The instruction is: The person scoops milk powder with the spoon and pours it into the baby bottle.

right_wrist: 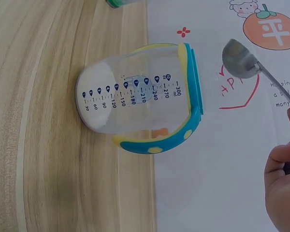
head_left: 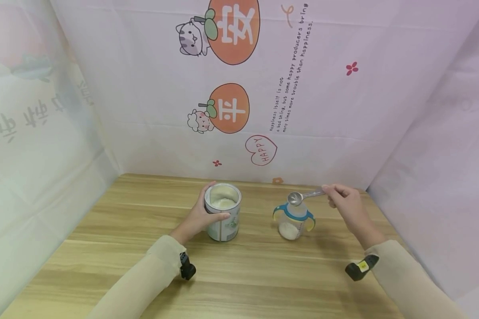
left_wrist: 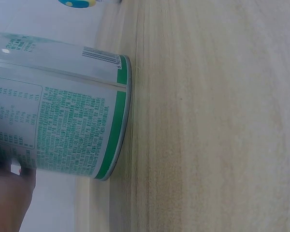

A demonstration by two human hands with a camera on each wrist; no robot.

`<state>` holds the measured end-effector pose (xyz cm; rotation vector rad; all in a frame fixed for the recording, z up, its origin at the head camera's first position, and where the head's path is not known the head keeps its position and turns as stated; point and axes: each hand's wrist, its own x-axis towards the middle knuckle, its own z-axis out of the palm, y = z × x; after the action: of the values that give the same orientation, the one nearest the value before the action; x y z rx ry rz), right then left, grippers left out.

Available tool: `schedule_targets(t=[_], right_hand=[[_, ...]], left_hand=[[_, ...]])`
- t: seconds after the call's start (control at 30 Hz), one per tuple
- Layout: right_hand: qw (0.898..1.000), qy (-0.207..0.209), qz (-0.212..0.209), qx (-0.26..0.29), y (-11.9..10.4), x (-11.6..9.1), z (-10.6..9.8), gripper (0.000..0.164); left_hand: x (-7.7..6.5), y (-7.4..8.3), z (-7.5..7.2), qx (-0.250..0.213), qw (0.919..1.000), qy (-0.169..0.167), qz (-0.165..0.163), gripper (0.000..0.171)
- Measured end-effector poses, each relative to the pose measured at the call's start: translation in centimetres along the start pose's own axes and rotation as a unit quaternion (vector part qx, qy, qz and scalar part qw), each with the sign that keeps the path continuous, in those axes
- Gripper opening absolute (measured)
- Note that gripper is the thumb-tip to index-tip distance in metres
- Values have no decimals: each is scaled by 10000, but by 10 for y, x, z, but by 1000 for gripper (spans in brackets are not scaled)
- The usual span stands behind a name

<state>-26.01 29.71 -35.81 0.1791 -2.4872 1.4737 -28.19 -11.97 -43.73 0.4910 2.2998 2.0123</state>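
In the head view my left hand (head_left: 201,216) grips an upright milk powder can (head_left: 222,221), thumb across the near side and fingers round the far left. Pale powder (head_left: 223,203) shows inside its uncovered top. To the right stands a clear baby bottle (head_left: 290,228) with a blue collar and two blue-and-yellow handles; white powder (right_wrist: 97,99) lies at its bottom. My right hand (head_left: 348,207) pinches the handle end of a metal measuring spoon (head_left: 295,198). The spoon's round bowl is above the bottle's uncapped mouth, apart from it in the right wrist view; its contents cannot be made out.
Can and bottle stand on a wood-grain table (head_left: 239,283). A white printed cloth (head_left: 155,110) rises behind the table's far edge, with similar cloth walls left and right. Each wrist wears a small black camera (head_left: 187,267).
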Motion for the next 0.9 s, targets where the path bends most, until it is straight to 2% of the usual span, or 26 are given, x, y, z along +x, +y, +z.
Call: schedule_targets(t=[0.2,0.63,0.9], right_hand=[[9997,-227,4,2,-4,0,1,51],[9980,-523,-185,298,-16,6,12,50],[9960,-870,98,168,-28,13,26,57]], left_hand=[[-1,1,1,11,10000,-3,-10,105],[0,1,1,47,10000,7,-12,105],[0,0,1,37,10000,19,10,105]])
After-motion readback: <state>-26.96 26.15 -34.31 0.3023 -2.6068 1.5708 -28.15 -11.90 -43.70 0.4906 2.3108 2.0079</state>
